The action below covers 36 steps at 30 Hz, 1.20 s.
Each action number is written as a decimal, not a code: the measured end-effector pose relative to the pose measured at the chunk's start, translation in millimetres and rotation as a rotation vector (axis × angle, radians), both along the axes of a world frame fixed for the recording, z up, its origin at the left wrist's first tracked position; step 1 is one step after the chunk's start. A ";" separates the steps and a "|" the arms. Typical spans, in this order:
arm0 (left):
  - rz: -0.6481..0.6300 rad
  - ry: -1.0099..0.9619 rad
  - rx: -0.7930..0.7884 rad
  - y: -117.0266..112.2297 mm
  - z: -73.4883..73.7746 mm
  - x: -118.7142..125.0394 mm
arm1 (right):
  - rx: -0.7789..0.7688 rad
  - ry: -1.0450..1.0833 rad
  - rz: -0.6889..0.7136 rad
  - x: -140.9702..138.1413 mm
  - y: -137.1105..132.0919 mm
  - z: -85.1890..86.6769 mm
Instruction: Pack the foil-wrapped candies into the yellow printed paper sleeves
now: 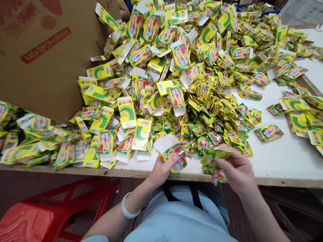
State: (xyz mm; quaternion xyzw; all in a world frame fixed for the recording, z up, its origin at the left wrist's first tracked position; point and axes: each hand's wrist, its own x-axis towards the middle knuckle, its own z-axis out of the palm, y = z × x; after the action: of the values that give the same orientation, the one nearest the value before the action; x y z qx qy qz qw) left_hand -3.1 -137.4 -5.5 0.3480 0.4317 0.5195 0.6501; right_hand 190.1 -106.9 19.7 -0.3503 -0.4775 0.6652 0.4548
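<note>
My left hand (pixel 161 168) grips a small yellow-green carton (pixel 173 155) with its white flap open, held at the table's near edge. My right hand (pixel 235 167) is closed around a bunch of green candy sachets (pixel 213 161), just right of the carton. Both hands hover over the front edge of the white table (pixel 282 160). A white bangle sits on my left wrist.
A huge heap of folded yellow cartons (pixel 158 61) and loose green sachets (pixel 217 119) covers the table. A brown cardboard box (pixel 44 50) leans at the left. More flat cartons (pixel 307 119) lie at right. A red plastic stool (pixel 54 212) stands below left.
</note>
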 end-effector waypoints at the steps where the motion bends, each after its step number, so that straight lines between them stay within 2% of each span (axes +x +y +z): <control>1: -0.039 0.010 -0.003 0.3 1.6 0.7 | 0.071 -0.010 -0.082 5.0 3.5 4.7; 3: -0.167 0.057 -0.020 -0.2 7.2 2.5 | 0.168 -0.054 -0.142 9.5 11.0 10.7; 5: -0.286 0.119 -0.029 -1.9 13.7 4.7 | 0.264 -0.141 -0.087 6.4 18.5 14.3; 10: -0.377 0.245 -0.003 -5.0 23.2 4.9 | 0.655 -0.493 0.192 -4.3 28.7 28.0; 14: -0.471 0.359 0.030 -2.0 22.2 3.3 | 0.760 -0.740 0.454 2.8 24.2 37.2; 17: -0.541 0.398 0.025 0.2 18.4 3.9 | 0.753 -0.808 0.540 8.7 22.2 39.3; 22: -0.685 0.326 0.017 1.1 16.8 3.0 | 0.569 -0.709 0.552 20.6 23.1 30.9; 26: -0.652 0.374 -0.001 2.1 20.1 4.6 | 0.560 -0.758 0.508 22.2 17.9 19.0; 29: -0.642 0.359 -0.015 2.0 20.7 8.4 | 0.572 -0.686 0.468 19.6 18.8 20.9; 33: -0.666 0.390 -0.001 -0.9 18.6 11.7 | 0.530 -0.524 0.572 23.0 21.7 25.0; 36: -0.670 0.484 0.008 -3.5 16.3 10.7 | 0.565 -0.595 0.410 26.7 13.4 15.1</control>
State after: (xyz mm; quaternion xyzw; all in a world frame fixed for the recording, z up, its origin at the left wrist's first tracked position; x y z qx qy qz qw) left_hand 7.6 -140.8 10.9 0.5837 0.4330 0.1840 0.6618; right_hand 216.8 -93.5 34.8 -0.2865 -0.8097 0.4554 0.2343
